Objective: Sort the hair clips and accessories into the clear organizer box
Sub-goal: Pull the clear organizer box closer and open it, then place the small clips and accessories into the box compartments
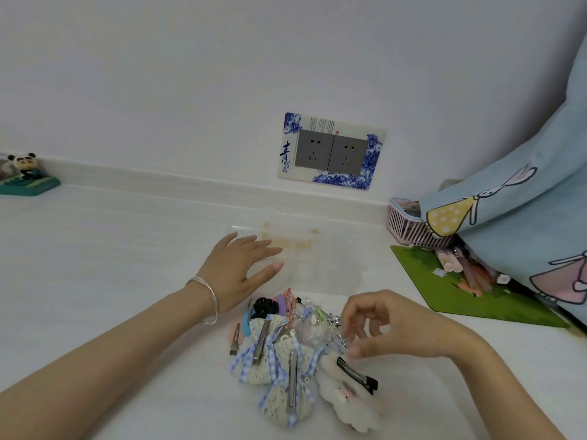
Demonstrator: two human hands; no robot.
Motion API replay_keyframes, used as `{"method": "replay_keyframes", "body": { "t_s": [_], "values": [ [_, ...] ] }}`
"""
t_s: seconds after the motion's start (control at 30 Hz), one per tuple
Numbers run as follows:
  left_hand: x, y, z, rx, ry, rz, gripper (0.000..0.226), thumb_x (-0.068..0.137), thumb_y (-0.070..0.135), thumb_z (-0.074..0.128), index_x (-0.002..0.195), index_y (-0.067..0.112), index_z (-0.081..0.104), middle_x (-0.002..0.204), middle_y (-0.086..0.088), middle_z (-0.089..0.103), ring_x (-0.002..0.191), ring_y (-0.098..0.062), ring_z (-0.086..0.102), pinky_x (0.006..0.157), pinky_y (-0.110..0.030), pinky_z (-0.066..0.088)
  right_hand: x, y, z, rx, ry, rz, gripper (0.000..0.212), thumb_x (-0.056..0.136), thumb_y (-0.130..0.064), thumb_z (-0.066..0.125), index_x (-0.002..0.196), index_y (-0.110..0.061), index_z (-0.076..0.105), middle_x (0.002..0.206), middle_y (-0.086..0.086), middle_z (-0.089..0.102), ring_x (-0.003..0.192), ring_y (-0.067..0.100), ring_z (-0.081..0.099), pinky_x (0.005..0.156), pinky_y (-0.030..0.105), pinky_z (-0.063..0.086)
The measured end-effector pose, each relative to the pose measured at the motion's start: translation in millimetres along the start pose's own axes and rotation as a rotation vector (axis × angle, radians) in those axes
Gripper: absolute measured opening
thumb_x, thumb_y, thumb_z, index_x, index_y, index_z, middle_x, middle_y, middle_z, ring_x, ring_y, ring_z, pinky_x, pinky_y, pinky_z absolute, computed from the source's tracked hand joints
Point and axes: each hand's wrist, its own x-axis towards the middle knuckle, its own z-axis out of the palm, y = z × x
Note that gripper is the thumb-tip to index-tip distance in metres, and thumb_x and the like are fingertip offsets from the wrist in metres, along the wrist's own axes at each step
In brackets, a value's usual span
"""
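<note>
A heap of hair clips and accessories lies on the white surface near me: two lace-and-blue-gingham bow clips, a fluffy white plush clip, a black claw clip and small coloured clips. The clear organizer box lies flat behind the heap, hard to make out, with some yellowish bits inside. My left hand, with a silver bangle at the wrist, hovers open with its fingertips over the box's left part. My right hand is over the heap's right side, fingers pinched at small sparkly pieces.
A pink slotted basket and a green mat with pens and tubes lie at the right, under a blue cartoon-print pillow. A double wall socket is behind. A panda figurine stands far left.
</note>
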Motion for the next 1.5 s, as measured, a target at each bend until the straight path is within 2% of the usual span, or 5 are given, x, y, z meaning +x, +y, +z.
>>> {"method": "replay_keyframes", "body": {
  "t_s": [0.47, 0.8, 1.07, 1.3, 1.5],
  "values": [
    [-2, 0, 5, -0.017, 0.043, 0.011, 0.075, 0.078, 0.074, 0.0, 0.121, 0.041, 0.051, 0.142, 0.008, 0.044, 0.136, -0.012, 0.031, 0.115, -0.035, 0.01, 0, -3, 4, 0.025, 0.012, 0.035, 0.02, 0.07, -0.017, 0.081, 0.077, -0.022, 0.062, 0.062, -0.014, 0.059, 0.057, 0.005, 0.049, 0.059, 0.019, 0.039],
    [-6, 7, 0, -0.047, 0.051, -0.022, 0.084, 0.072, 0.079, -0.003, 0.118, 0.039, 0.056, 0.14, 0.011, 0.045, 0.135, -0.008, 0.03, 0.115, -0.034, 0.011, 28, 20, -37, 0.112, 0.997, -0.225, 0.022, 0.076, -0.003, 0.073, 0.084, -0.022, 0.066, 0.08, -0.013, 0.072, 0.072, 0.0, 0.067, 0.072, 0.015, 0.053],
    [-9, 13, -1, -0.06, 0.083, -0.038, 0.088, 0.071, 0.08, -0.004, 0.114, 0.036, 0.059, 0.138, 0.01, 0.048, 0.134, -0.01, 0.034, 0.115, -0.037, 0.012, 34, 45, -25, -0.368, 0.755, -0.051, 0.016, 0.085, -0.028, 0.066, 0.097, -0.023, 0.074, 0.099, -0.019, 0.067, 0.097, -0.01, 0.057, 0.087, -0.001, 0.036],
    [-12, 14, -1, -0.066, 0.08, 0.006, 0.083, 0.074, 0.077, -0.001, 0.121, 0.036, 0.054, 0.142, 0.01, 0.043, 0.136, -0.01, 0.029, 0.115, -0.035, 0.009, -3, 18, -19, -0.288, 0.755, -0.082, 0.02, 0.084, -0.039, 0.059, 0.089, -0.026, 0.074, 0.098, -0.016, 0.072, 0.104, 0.004, 0.06, 0.095, 0.026, 0.043],
    [-14, 23, 2, -0.125, 0.06, 0.106, 0.077, 0.078, 0.074, 0.003, 0.129, 0.035, 0.045, 0.137, 0.01, 0.049, 0.136, -0.011, 0.029, 0.115, -0.034, 0.007, -48, -8, 32, -0.126, 0.199, -0.046, 0.015, 0.075, -0.032, 0.076, 0.088, -0.026, 0.07, 0.098, -0.008, 0.068, 0.095, 0.012, 0.062, 0.082, 0.026, 0.047]
  ]
}}
